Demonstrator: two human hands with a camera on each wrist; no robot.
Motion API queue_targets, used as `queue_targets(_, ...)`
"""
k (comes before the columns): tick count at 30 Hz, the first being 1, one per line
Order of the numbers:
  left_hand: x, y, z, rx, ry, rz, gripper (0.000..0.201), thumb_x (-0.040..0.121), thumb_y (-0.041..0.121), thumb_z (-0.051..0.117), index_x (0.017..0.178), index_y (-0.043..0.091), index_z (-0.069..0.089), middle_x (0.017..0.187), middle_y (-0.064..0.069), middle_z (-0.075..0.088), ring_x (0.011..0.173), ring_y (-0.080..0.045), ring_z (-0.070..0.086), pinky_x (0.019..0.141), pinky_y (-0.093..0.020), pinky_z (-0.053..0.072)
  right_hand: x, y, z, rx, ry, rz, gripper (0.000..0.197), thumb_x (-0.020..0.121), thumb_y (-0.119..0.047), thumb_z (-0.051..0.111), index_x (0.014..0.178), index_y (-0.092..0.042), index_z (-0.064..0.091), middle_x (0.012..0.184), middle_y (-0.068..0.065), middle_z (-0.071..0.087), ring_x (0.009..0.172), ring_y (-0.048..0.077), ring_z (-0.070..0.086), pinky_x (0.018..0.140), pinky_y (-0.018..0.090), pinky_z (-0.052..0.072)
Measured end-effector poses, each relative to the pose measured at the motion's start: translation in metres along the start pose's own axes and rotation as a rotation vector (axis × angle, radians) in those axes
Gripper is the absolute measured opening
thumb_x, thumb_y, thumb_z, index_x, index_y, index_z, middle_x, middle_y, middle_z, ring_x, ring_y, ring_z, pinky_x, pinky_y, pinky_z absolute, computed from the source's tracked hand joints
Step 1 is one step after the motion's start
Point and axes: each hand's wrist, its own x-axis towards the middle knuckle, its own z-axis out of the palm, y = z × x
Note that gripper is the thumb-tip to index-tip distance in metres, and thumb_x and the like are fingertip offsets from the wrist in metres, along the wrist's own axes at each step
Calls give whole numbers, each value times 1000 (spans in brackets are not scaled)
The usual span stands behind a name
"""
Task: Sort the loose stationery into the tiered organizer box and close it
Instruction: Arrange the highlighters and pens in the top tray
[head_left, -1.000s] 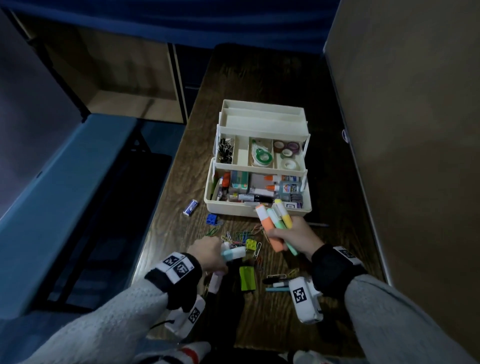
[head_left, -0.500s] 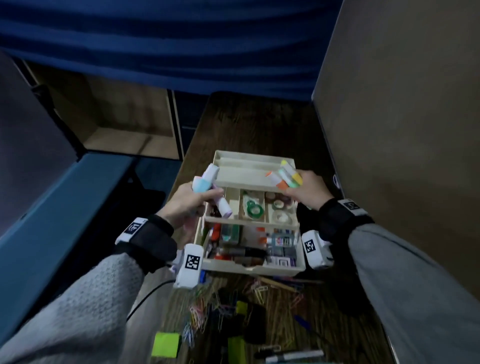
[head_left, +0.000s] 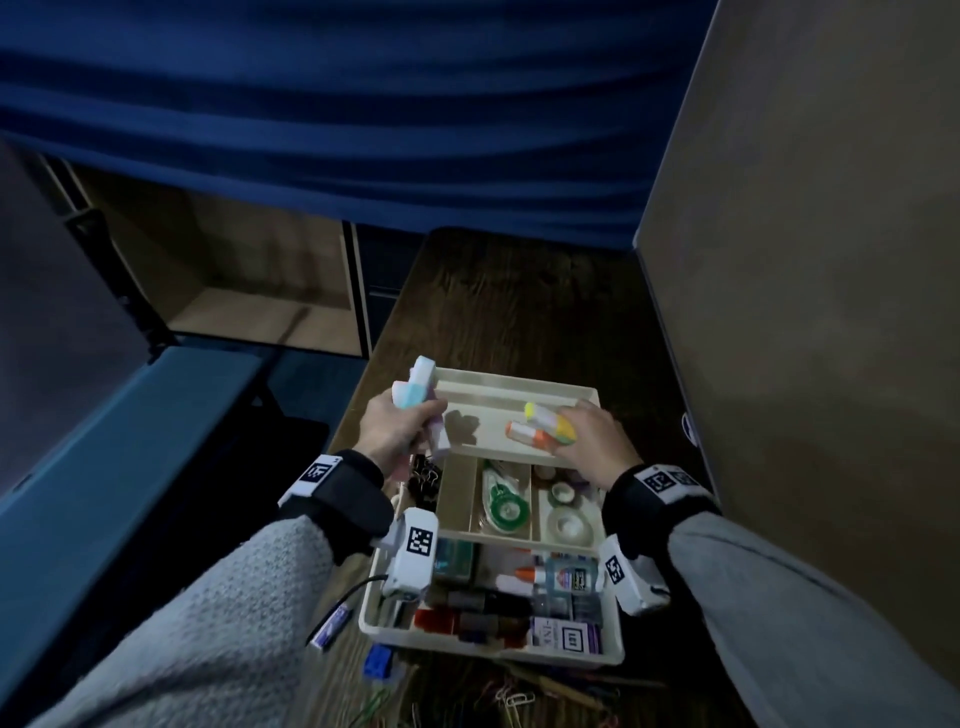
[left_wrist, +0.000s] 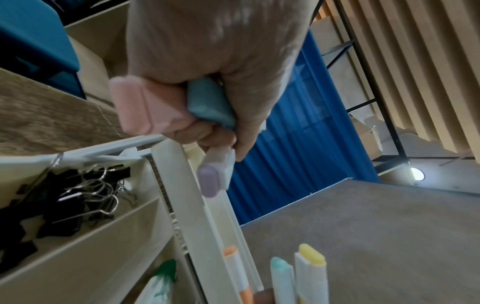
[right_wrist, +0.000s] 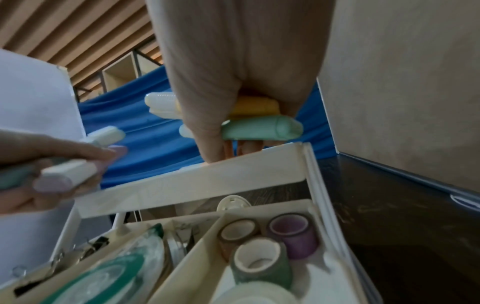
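Note:
The cream tiered organizer box stands open on the dark wooden table, its trays stepped back. My left hand grips a bunch of pastel highlighters, pink, blue and purple, over the top tray's left end. My right hand holds yellow, green and orange highlighters low over the top tray, their caps pointing left; the same bunch shows in the right wrist view. The middle tray holds binder clips, a green tape dispenser and tape rolls.
The bottom tier is packed with glue bottles, markers and small boxes. Loose paper clips, a blue clip and a small tube lie on the table in front of the box. A tan partition rises close on the right.
Both hands rose from the table in front of the box to its top tray, each carrying its highlighters. The right hand has since lowered its bunch toward the tray floor.

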Motion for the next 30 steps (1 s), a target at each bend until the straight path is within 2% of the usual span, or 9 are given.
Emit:
queue_targets(3, 8, 0, 1, -15, 18, -2, 38, 72, 21, 81, 102, 7, 64, 82, -8, 71, 61, -16, 67, 52, -26, 54, -1, 1, 0, 101, -4, 36, 28, 81, -24, 70, 107, -16, 66, 103, 3, 56, 96, 23, 58, 83, 34, 48)
queue_targets(6, 11, 1, 3, -74, 33, 21, 41, 69, 16, 81, 103, 11, 60, 90, -14, 72, 77, -26, 71, 73, -44, 60, 0, -2, -3, 112, -33, 40, 28, 81, -25, 71, 104, -13, 64, 98, 5, 57, 91, 22, 57, 76, 30, 44)
queue_targets(12, 11, 5, 6, -67, 11, 66, 27, 69, 9, 68, 94, 13, 56, 87, -23, 70, 78, -39, 69, 73, -56, 57, 0, -1, -9, 206, -106, 127, 8, 77, -19, 73, 79, -19, 65, 84, 2, 66, 86, 21, 64, 68, 26, 42)
queue_targets(15, 12, 6, 6, 72, 50, 108, 29, 73, 16, 69, 100, 16, 56, 93, -13, 70, 84, -30, 69, 72, -42, 58, 4, 2, -13, 236, -105, 163, 12, 77, -22, 73, 88, -20, 68, 92, 2, 68, 92, 21, 64, 77, 29, 49)
queue_targets(19, 13, 7, 5, 199, 70, 179, 33, 79, 20, 69, 108, 17, 54, 99, -4, 64, 87, -19, 63, 69, -30, 53, 11, 0, -19, 233, -130, 129, 48, 83, -39, 69, 124, -20, 53, 108, 3, 62, 100, 22, 58, 88, 36, 48)
queue_targets(23, 13, 8, 4, 222, 46, 173, 26, 80, 16, 69, 103, 14, 57, 96, -7, 67, 74, -14, 65, 53, -22, 51, 17, -3, -22, 250, -236, 92, 35, 90, -40, 60, 117, -17, 55, 98, 2, 62, 90, 19, 59, 74, 30, 44)
queue_targets(26, 16, 7, 5, 365, 48, 204, 22, 81, 23, 68, 99, 15, 57, 94, -5, 66, 78, -16, 64, 62, -30, 55, 22, -5, -24, 271, -275, 72, 26, 92, -33, 59, 109, -14, 60, 91, 2, 62, 85, 17, 58, 66, 24, 40)
queue_targets(28, 18, 7, 6, 400, 40, 205, 23, 79, 24, 70, 97, 15, 57, 94, -5, 66, 84, -21, 65, 74, -39, 58, 24, -6, -25, 289, -294, 57, 25, 92, -31, 60, 108, -12, 61, 94, 7, 64, 89, 21, 60, 73, 29, 42)
queue_targets(30, 19, 7, 7, 438, 45, 213, 24, 78, 26, 70, 94, 16, 57, 92, -5, 66, 86, -23, 65, 76, -42, 58, 26, -7, -24, 274, -267, 35, 22, 89, -29, 63, 102, -11, 62, 98, 12, 64, 91, 25, 60, 79, 34, 45)
